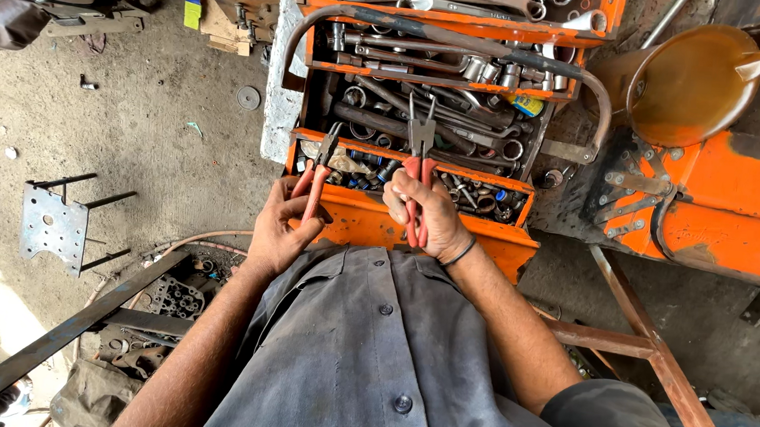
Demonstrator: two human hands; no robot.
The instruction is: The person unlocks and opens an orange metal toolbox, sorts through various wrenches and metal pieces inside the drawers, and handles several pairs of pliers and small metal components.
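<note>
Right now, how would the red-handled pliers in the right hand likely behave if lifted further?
The red-handled pliers look like metal, so probably stiff and fairly heavy for their size. The right hand wraps both handles, so they likely stay closed; released, the pivot may swing open.

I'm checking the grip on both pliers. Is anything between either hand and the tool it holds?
Nothing visible. The left hand grips the red-handled pliers directly, and the right hand wraps the second red-handled pliers, both over the open orange toolbox.
</note>
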